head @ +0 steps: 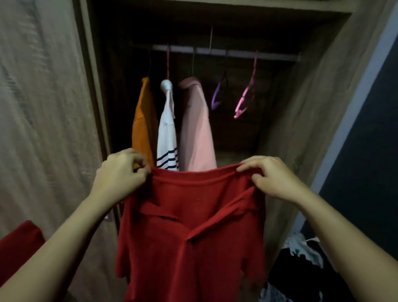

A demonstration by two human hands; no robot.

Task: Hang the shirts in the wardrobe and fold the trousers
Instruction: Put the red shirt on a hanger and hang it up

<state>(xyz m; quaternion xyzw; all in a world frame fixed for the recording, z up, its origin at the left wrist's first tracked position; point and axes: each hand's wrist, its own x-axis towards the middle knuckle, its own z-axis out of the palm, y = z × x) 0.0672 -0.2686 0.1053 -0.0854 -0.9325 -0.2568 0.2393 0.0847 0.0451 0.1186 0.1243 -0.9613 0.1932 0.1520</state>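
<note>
I hold a red shirt point(190, 236) up in front of the open wardrobe point(307, 132). My left hand point(119, 174) pinches its top edge at the left corner and my right hand point(273, 177) grips the top edge at the right. The shirt hangs down between my arms, its sleeves drooping. On the rail point(219, 51) behind it hang an orange shirt point(141, 126), a white shirt with dark stripes point(168, 136) and a pink shirt point(196, 128). To their right hang an empty purple hanger point(218, 95) and an empty pink hanger point(246, 100).
A wooden wardrobe door point(37, 100) stands at the left. A red cloth point(11, 250) lies at the lower left. A heap of dark and patterned clothes point(302, 274) sits at the lower right, below a dark wall point(374, 134).
</note>
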